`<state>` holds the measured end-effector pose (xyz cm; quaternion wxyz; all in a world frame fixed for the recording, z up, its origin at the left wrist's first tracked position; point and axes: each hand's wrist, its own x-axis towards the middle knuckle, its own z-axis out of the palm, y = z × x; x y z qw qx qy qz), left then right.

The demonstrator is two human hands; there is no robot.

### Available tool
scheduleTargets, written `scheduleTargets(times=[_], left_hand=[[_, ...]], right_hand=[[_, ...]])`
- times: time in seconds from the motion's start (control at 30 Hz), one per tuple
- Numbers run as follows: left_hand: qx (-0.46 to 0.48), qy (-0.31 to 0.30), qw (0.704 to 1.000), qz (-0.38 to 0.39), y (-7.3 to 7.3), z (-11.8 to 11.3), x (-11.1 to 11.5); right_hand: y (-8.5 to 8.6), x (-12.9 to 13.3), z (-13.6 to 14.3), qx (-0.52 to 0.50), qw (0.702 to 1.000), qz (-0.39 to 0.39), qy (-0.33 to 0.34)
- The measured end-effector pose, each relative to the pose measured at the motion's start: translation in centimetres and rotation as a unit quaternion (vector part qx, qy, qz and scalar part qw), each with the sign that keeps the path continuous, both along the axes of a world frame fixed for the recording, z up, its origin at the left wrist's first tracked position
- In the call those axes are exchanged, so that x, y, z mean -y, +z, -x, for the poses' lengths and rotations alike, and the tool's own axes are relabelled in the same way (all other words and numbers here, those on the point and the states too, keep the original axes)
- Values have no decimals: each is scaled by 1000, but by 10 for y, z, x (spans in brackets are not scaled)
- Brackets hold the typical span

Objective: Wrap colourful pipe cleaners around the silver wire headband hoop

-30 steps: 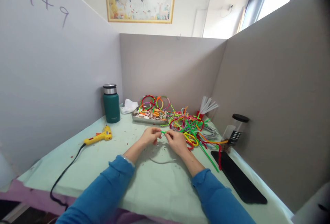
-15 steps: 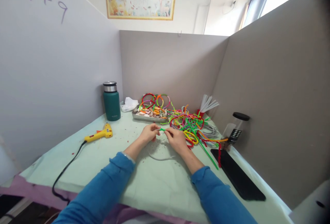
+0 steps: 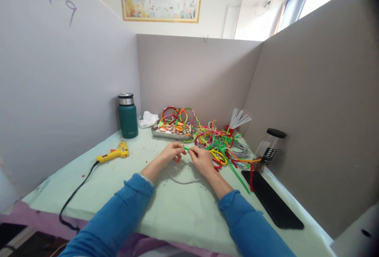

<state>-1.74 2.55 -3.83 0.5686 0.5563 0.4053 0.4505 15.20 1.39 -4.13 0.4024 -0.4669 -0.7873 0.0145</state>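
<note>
A short green fuzzy piece (image 3: 186, 148) is held between my two hands above the middle of the table. My left hand (image 3: 172, 152) pinches its left end with thumb and forefinger, the other fingers curled below. At its right end, my right hand (image 3: 201, 158) grips it between thumb and fingertips. A grey wire (image 3: 185, 182) lies curved on the table just below my hands. Beside my right hand spreads a tangled heap of coloured pipe cleaners (image 3: 217, 138).
A metal tray (image 3: 171, 135) of small pieces stands behind my hands, with coloured rings (image 3: 171, 115) at its back. On the left are a yellow glue gun (image 3: 114, 154) and a green bottle (image 3: 128, 119). A black slab (image 3: 272, 199) and a jar (image 3: 271, 146) are right.
Both hands stay almost in place. My left fingers have shifted slightly on the green piece, and the view has moved a little.
</note>
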Motion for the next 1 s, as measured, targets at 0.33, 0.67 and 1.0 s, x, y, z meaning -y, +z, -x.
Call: scheduleTargets(times=[0.33,0.67,1.0], left_hand=[[-9,2,1000,-11,-3,1,-3],[-23,-8,1000,-16,-4,2,-6],[15,-33,999,5,-6,4,-6]], right_hand=[[2,2,1,-5,1000,0,-5],[2,3,1,4,1000,2,-17],[0,1,0,-14,1000,4,-18]])
